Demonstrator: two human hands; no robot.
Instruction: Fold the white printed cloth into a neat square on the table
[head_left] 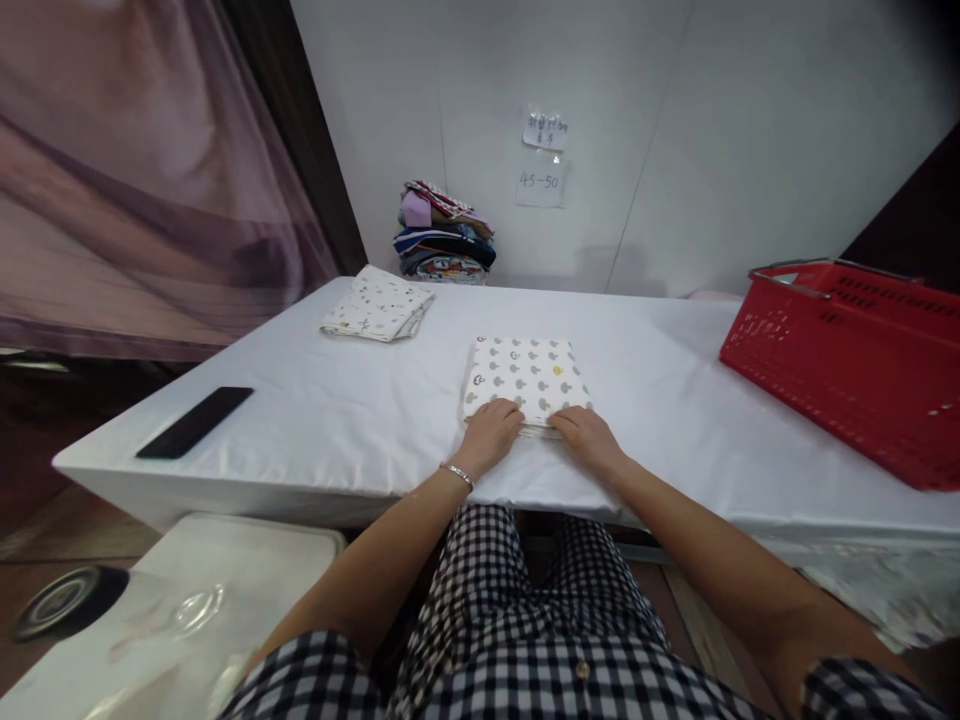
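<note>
A folded white cloth (529,375) with rows of small grey mushroom-like prints and a few coloured ones lies in front of me on the table. My left hand (493,432) grips its near left corner, fingers curled over the edge. At the near right corner my right hand (585,436) holds the same edge in a like way. Both thumbs are mostly hidden. Layers of the fold show between the hands. Farther back on the left rests a second folded white cloth (379,303) with small scattered prints, apart from both hands.
A white-covered table (645,350) spans the view. On it are a black phone-like slab (196,422) at left and a red plastic basket (847,370) at right. Stacked folded fabrics (445,235) stand against the wall. A pink curtain (150,170) hangs left; a white stool-like surface (247,560) sits below.
</note>
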